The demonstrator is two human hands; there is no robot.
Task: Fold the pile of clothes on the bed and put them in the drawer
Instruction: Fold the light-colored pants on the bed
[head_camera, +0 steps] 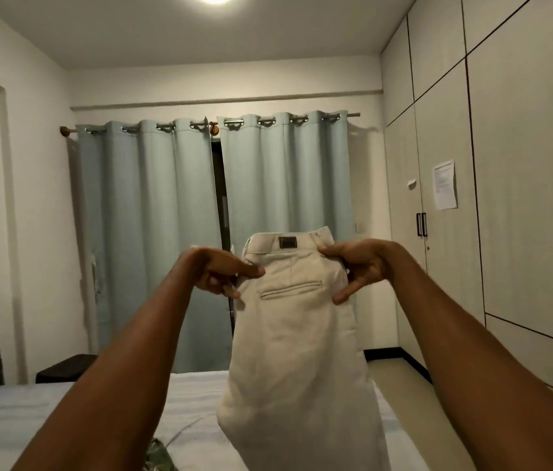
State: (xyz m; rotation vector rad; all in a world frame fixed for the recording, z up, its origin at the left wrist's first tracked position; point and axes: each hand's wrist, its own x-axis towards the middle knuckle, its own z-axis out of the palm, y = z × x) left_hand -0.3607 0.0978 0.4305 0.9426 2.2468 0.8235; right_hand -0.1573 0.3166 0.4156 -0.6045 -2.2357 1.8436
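Beige trousers [297, 351] btwn both hands, mid-air

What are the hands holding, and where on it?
Beige trousers, held up by both side edges just below the waistband: left hand, right hand.

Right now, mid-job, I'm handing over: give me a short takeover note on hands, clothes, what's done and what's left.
Left hand: pinches the left waist edge of the beige trousers.
Right hand: grips the right waist edge.
Trousers hang in the air above the bed, back pocket facing the camera.
A patterned garment lies on the bed at the bottom edge.
Done: trousers lifted.
Left: fold them and the rest, then put them in a drawer; no open drawer in view.
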